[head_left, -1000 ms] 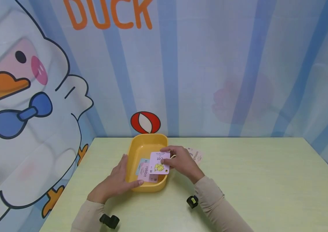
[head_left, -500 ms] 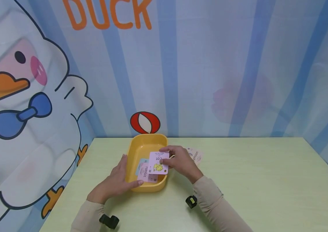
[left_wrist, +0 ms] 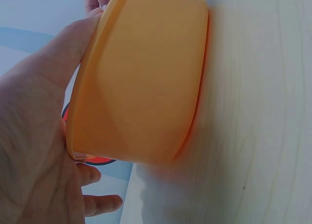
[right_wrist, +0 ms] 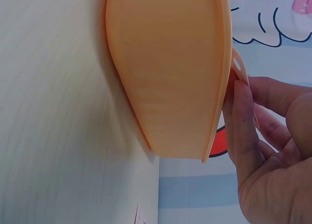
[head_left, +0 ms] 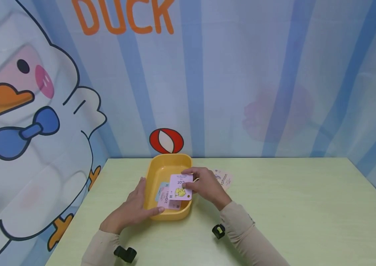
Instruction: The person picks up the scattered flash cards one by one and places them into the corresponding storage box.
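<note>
My right hand (head_left: 209, 184) pinches a lilac flashcard (head_left: 176, 181) printed "cat", with a yellow cat on it, between thumb and fingers. It is over the right side of the yellow plastic tray (head_left: 169, 159). Seen from the right wrist, the card's edge with its punched hole (right_wrist: 238, 63) stands just beyond the tray's rim. In the tray lie a pink rabbit card (head_left: 164, 203), partly covered by the cat card, and a light blue card (head_left: 159, 192) mostly hidden. My left hand (head_left: 133, 208) rests against the tray's near left corner, thumb over the rim and fingers extended along its side.
A pale pink card (head_left: 224, 179), its word ending in "phoon", lies on the table right of the tray, partly behind my right hand. The light wooden table (head_left: 294, 207) meets a blue striped duck backdrop (head_left: 227, 74) at its back edge.
The cat card and my right hand have shifted slightly left, so the card covers more of the rabbit card. My left hand and the tray look still.
</note>
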Demonstrator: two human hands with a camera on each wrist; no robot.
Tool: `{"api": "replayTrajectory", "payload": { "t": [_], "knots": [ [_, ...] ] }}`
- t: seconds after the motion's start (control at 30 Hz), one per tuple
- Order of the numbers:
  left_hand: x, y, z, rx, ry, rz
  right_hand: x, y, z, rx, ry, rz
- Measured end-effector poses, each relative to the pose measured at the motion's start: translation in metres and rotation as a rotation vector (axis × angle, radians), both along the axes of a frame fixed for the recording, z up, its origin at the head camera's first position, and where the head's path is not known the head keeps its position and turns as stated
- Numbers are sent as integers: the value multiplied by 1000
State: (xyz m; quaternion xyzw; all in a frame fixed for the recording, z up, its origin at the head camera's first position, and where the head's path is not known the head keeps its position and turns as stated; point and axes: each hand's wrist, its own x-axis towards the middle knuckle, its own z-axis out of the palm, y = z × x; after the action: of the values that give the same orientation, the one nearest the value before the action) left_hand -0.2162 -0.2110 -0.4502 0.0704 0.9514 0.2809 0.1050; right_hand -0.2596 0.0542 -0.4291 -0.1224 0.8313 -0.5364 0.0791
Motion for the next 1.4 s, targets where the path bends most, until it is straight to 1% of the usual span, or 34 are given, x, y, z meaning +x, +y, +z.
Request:
{"api": "replayTrajectory", "payload": {
  "t": [0.33,0.63,0.83,1.4],
  "knots": [
    [2,0,1,-2,12,0,-1,-2,1,1,2,14],
    [2,1,5,9,-4,-8,-3,-6,1,12,-9,20],
    [3,1,7,12,1,-13,-4,-8,0,26,-13,21],
    [3,-1,4,16,14,-21,-3,-13,-1,39,17,28]
  ]
}}
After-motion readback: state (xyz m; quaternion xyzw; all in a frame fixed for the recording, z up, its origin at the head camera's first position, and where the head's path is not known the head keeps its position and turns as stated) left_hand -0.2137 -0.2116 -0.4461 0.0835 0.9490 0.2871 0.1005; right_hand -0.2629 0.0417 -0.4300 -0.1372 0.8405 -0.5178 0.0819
